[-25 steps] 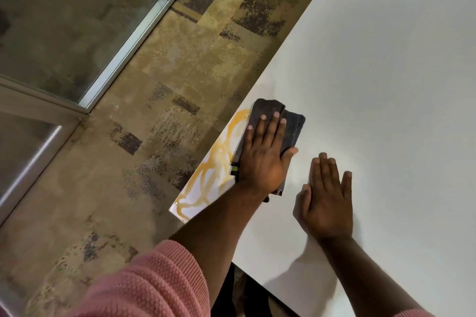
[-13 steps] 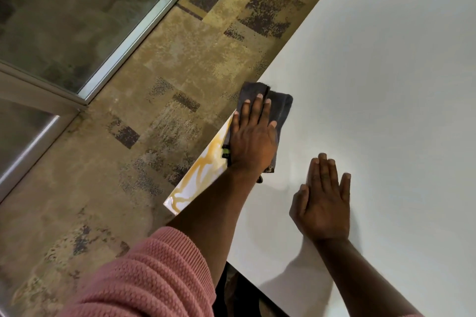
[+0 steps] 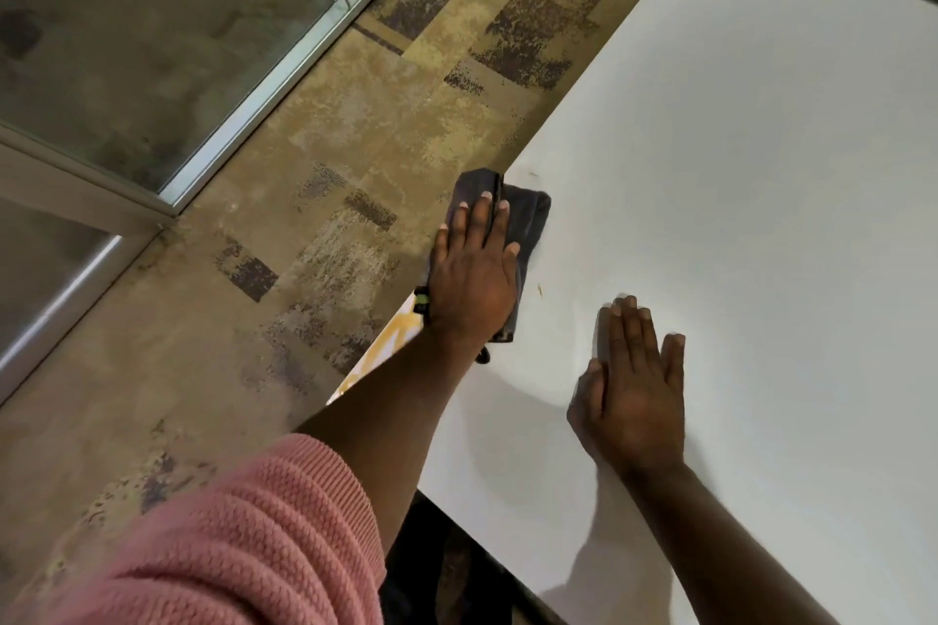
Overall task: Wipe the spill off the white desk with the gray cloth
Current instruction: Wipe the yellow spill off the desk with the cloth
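Left grip (image 3: 474, 277) flat, fingers spread, pressing gray cloth (image 3: 525, 218) onto white surface (image 3: 736, 157) at its left edge; right grip (image 3: 632, 396) empty, palm down beside. Yellow spill (image 3: 393, 343) sits under the forearm: risk the cloth overshoots, pushing liquid onto the carpet (image 3: 355, 117).

Single head-worn wide-angle view, looking steeply down and forward from close above the counter (image 3: 736, 168); it is taking in the counter's left edge, patterned floor (image 3: 304, 218) and glass partition (image 3: 152, 41) at left.
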The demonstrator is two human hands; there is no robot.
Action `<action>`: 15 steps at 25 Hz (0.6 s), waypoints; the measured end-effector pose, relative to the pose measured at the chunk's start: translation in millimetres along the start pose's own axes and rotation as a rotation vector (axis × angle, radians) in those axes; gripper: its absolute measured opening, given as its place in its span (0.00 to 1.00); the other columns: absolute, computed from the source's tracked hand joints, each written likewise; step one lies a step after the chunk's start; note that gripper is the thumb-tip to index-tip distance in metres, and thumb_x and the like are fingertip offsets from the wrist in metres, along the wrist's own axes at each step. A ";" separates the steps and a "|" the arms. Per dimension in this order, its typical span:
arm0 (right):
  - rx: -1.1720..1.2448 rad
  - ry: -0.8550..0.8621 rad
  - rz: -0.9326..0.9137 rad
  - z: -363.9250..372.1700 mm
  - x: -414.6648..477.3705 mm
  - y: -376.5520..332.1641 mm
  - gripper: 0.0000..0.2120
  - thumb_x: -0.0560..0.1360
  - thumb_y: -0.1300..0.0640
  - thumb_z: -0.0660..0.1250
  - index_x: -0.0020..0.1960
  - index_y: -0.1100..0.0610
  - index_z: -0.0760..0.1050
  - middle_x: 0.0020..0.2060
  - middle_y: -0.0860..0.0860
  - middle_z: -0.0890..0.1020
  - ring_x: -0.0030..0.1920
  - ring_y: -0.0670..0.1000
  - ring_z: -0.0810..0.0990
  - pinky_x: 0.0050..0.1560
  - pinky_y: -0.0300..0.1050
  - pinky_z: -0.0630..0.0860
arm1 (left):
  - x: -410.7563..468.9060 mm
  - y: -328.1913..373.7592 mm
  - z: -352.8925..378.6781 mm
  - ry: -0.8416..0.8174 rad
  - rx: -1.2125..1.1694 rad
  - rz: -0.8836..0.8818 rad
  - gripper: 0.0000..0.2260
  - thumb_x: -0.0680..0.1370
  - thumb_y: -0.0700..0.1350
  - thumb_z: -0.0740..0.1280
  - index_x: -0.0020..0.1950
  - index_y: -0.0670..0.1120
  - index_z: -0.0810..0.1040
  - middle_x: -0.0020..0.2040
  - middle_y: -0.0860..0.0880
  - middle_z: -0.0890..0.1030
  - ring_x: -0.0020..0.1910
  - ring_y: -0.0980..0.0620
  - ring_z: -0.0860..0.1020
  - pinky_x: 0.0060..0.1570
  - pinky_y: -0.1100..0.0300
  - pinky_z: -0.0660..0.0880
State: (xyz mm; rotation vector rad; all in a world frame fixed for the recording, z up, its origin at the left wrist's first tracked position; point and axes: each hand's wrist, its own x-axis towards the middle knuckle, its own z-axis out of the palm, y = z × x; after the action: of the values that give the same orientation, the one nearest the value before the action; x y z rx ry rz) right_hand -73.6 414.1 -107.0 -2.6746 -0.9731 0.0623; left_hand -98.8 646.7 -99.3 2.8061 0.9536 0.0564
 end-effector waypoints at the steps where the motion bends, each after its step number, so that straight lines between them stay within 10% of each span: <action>1: 0.019 0.000 0.004 2.1 10.0 -6.0 0.32 0.80 0.56 0.56 0.83 0.61 0.59 0.83 0.57 0.61 0.83 0.56 0.59 0.81 0.66 0.53 | -11.4 -1.7 -1.2 -0.001 0.012 -0.006 0.25 0.86 0.54 0.50 0.83 0.49 0.58 0.83 0.46 0.60 0.81 0.42 0.60 0.77 0.42 0.61; 15: -0.059 -0.142 0.049 14.7 30.0 -19.0 0.33 0.82 0.50 0.50 0.85 0.59 0.52 0.85 0.54 0.52 0.85 0.54 0.48 0.83 0.65 0.46 | 2.9 -40.1 -12.7 -0.161 -0.145 -0.092 0.27 0.85 0.58 0.55 0.81 0.46 0.61 0.77 0.43 0.70 0.69 0.40 0.75 0.62 0.46 0.76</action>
State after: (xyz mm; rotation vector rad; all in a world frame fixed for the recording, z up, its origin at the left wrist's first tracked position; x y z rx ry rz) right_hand -64.4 450.8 -113.8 -2.7799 -0.9648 0.2410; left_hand -121.8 681.6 -94.0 2.5871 0.9958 -0.1070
